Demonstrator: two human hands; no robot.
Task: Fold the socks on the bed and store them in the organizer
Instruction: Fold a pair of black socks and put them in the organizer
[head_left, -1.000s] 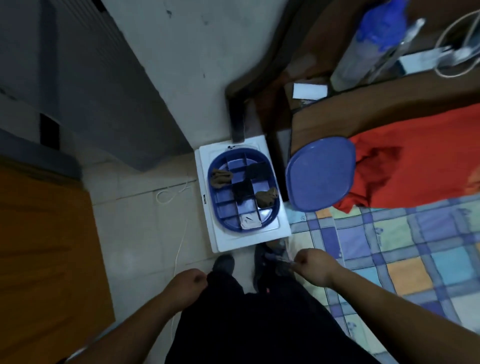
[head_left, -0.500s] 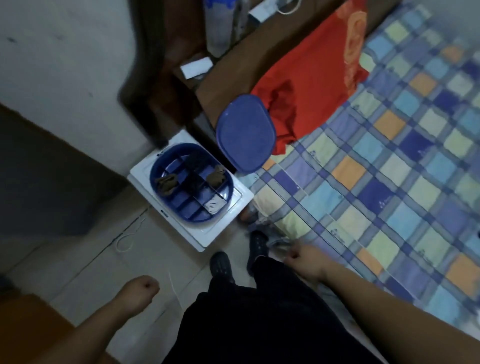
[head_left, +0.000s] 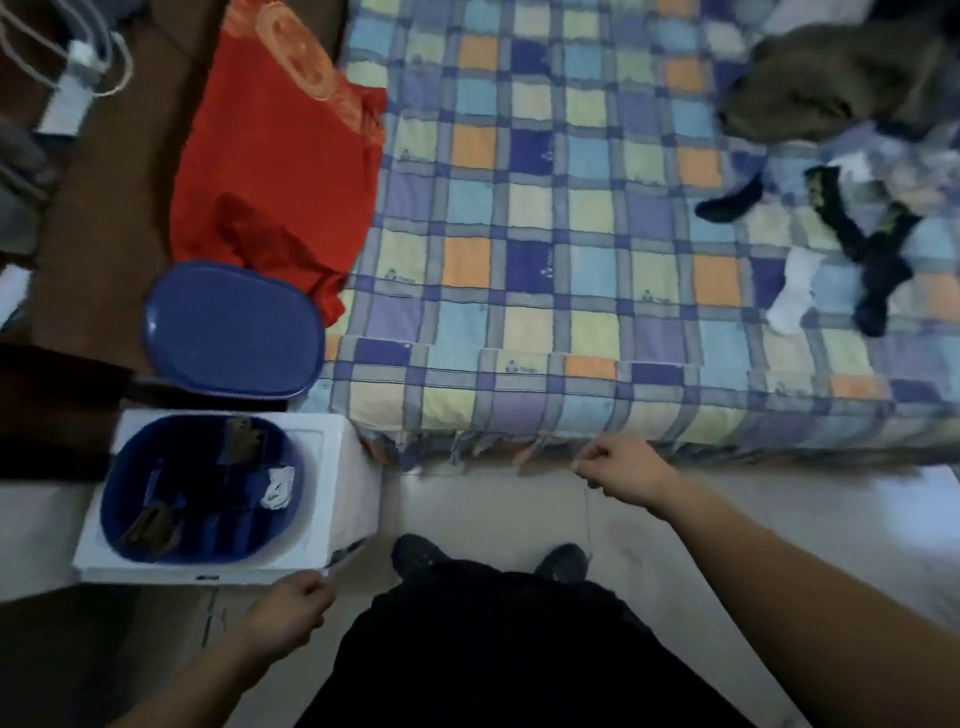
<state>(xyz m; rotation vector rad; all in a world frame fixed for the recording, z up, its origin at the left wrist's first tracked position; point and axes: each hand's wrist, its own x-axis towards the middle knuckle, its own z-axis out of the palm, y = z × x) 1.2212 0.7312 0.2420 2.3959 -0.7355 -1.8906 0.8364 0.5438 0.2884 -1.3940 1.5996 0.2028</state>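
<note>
1. Step in hand, as we judge it: between socks. Several compartments of the organizer (head_left: 208, 493) are filled, and both hands are empty and clear of the bed (head_left: 545, 249).
2. Left hand (head_left: 291, 613): fingers curled into a loose fist, gripping nothing, at the near corner of the white box (head_left: 343, 483) that the organizer sits in.
3. Right hand (head_left: 618, 470): likewise curled and empty, just below the fringed edge of the bedspread at about 6 o'clock of the bed.
4. Organizer: at 9 o'clock of the view, on the floor beside the bed; a dark blue oval tub of rigid plastic with straight dividers. It holds a white folded sock (head_left: 278, 486), two brownish bundles and dark ones; exact compartments are blurred.
5. Its lid (head_left: 234, 330), smooth blue oval, is propped at 12 o'clock of the organizer, touching the red cloth (head_left: 270, 156).
6. Unfolded socks (head_left: 841, 244) lie at 2 o'clock: a soft, limp tangle, one white, several black, near a grey-brown garment (head_left: 841, 78).
7. Next move, we judge: a long reach across the checked bedspread to that pile, then picking a matched pair.
</note>
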